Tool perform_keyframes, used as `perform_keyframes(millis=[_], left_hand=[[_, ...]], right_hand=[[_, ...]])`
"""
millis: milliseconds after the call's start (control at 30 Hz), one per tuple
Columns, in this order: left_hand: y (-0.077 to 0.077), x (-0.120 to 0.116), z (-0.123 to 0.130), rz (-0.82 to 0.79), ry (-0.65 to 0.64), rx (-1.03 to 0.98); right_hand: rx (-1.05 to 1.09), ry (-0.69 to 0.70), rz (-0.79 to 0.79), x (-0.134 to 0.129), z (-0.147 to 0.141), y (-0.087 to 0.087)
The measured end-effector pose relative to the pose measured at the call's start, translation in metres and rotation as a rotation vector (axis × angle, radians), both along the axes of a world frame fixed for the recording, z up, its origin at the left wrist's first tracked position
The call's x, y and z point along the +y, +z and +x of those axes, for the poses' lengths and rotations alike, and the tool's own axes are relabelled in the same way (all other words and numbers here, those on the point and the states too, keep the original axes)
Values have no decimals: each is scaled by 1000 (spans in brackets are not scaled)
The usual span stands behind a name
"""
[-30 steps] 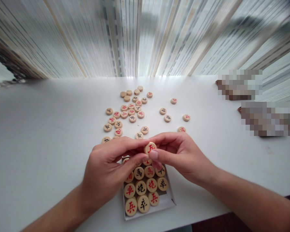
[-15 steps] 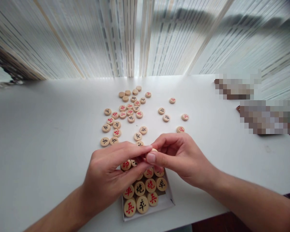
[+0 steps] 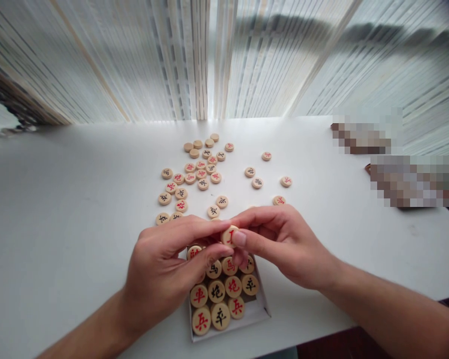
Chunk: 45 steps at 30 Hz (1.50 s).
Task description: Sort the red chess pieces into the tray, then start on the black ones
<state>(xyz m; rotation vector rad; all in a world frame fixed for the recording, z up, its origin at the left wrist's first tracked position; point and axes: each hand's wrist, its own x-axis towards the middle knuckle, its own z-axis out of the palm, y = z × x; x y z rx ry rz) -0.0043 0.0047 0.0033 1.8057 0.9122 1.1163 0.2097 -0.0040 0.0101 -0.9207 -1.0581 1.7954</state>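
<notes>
A round wooden piece with a red character (image 3: 229,236) is held above a shallow white box (image 3: 260,315). My right hand (image 3: 284,244) pinches it between thumb and fingers. From the other side, the fingertips of my left hand (image 3: 168,259) touch the same piece, thumb below and index finger above. In the box lie rows of pieces with red or black characters, such as a black-marked piece (image 3: 220,316) and a red-marked piece (image 3: 201,320) in the front row. My hands hide part of the back rows.
Many loose pieces (image 3: 201,174) are scattered on the white table (image 3: 78,209) beyond my hands, with a few more (image 3: 257,183) to the right. Two blurred-out objects lie at the far right. A striped curtain (image 3: 134,60) hangs behind the table.
The held piece has turned so that its red-marked face shows, and it sits slightly further left. My left hand has shifted a little left, uncovering more of the pieces in the box.
</notes>
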Motion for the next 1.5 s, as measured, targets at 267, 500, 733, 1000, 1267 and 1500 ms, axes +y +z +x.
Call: perform_keyframes(millis=[267,500,733,1000,1267,1500], left_hand=[[0,-1,0,25,-10,-10],[-4,-3,-1,-40,21,-6],[-6,-1,-1,-7,66,16],[-10,1,-2,88,58,-9],[-7,-2,-1,-79,97,-71],[0,2,4,-262,84,-164]], right_hand=[[103,32,-115,1,-1,-4],[-15,-25,94,0,0,-5],[-408,-196,637,-4,1,-12],[-411,-245,707,-4,0,-16],[-300,-243,531,-6,1,-15],[61,-88,59,-1,-1,-9]])
